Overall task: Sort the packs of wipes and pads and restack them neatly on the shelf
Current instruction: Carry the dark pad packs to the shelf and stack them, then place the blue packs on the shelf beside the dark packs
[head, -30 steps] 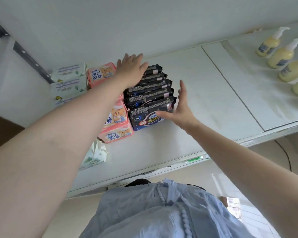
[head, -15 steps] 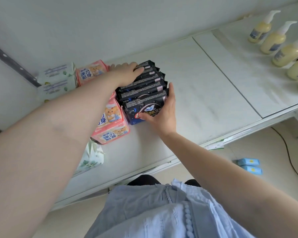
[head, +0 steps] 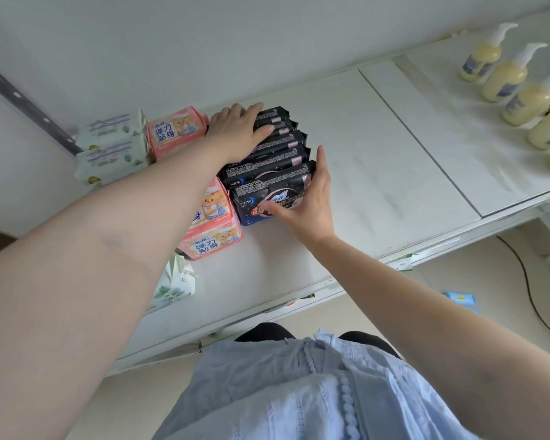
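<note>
Nearest, the front dark pack [head: 272, 193] is cupped by the right hand [head: 305, 198], fingers straight along its side, thumb across its face. Farther back, the dark row [head: 277, 144] on the shelf [head: 378, 160] is pressed by the left hand [head: 238, 128], fingers flat together. Squaring seems underway; an even squeeze is needed next.

Black packs [head: 269, 160]: stood in a row on the white shelf [head: 378, 160], centre of frame.
Left hand [head: 238, 128]: lay flat over the row's far end.
Right hand [head: 302, 201]: pressed against the nearest pack's front.
Pink packs [head: 210, 230]: just left of the row.
Pump bottles [head: 515, 87]: upper right.
</note>
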{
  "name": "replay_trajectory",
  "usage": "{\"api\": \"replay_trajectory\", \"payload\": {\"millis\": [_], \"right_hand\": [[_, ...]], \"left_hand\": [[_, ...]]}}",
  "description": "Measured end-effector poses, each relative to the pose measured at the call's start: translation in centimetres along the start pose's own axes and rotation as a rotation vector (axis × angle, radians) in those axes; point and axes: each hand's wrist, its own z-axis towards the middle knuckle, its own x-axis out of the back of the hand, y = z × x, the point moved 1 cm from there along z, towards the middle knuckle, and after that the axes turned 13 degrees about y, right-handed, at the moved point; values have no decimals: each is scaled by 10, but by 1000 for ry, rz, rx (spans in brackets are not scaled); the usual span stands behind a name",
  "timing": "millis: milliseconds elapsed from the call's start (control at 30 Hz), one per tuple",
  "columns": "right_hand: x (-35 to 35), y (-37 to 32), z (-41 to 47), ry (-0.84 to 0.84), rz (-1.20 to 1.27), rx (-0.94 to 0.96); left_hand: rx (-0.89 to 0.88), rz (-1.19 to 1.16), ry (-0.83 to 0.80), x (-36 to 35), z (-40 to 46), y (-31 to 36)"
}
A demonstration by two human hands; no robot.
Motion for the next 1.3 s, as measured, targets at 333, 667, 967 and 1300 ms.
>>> {"api": "replay_trajectory", "payload": {"millis": [333,667,967,1300], "right_hand": [[58,-19,9,-57,-82,-87],[187,19,-24,39,-144,-158],[403,105,-148,220,-252,-478],[570,171,-249,376,-353,-846]], "left_hand": [[-68,-117,172,40,-36,47],[-231,-350,202,17,-123,186],[-322,-567,-24,-33,-242,386],[-48,-770,-613,-113,-340,519]]}}
